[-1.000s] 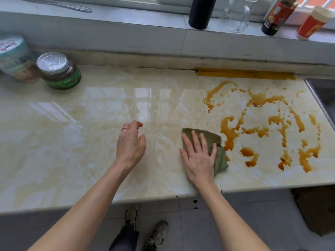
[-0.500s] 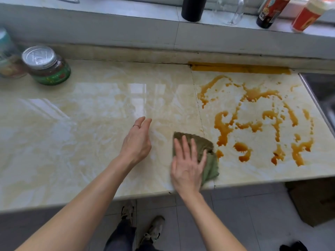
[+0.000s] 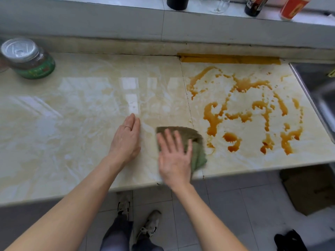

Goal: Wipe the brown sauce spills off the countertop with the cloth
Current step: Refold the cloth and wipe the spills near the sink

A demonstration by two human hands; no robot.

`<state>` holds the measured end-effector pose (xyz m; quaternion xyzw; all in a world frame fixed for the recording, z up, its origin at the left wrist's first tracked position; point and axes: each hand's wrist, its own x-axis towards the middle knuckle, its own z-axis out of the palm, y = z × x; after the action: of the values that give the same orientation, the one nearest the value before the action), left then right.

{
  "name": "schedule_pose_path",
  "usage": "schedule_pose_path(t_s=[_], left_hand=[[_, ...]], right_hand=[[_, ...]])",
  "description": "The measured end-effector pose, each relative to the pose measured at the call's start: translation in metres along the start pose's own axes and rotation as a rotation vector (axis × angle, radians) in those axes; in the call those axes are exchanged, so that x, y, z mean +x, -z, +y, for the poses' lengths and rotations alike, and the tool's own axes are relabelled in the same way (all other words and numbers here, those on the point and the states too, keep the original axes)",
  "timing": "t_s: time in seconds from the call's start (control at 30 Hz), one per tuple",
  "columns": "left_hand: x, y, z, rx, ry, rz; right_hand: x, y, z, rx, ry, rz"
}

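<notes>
The right hand (image 3: 174, 158) is pressed flat on the one green cloth (image 3: 196, 151), fingers spread wide, right at the front edge of the countertop (image 3: 81, 115). The left hand (image 3: 126, 140) is just beside it, open, holding nothing. The brown sauce spills (image 3: 243, 113) start just right of the right fingertips and run farther right and back, so the right hand's clearly nearer. Too many blotches to count.
</notes>
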<state>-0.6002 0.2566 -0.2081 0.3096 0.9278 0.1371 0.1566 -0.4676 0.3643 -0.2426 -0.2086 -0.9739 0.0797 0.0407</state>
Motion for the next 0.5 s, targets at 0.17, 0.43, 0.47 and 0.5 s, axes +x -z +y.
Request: schedule_pose_path(t_s=[0.17,0.43,0.47,0.5], left_hand=[[0.001,0.004,-0.005,-0.023,-0.007,-0.046],[0.003,0.006,-0.008,-0.06,0.005,-0.036],[0.003,0.005,-0.008,-0.056,-0.002,-0.029],[0.003,0.005,-0.008,-0.052,-0.007,-0.029]], right_hand=[[0.0,0.003,0.029,0.009,0.46,-0.123],[0.028,0.005,0.018,0.039,0.026,-0.045],[0.017,0.002,0.008,0.043,0.122,-0.059],[0.012,0.002,0.006,0.045,0.219,-0.089]])
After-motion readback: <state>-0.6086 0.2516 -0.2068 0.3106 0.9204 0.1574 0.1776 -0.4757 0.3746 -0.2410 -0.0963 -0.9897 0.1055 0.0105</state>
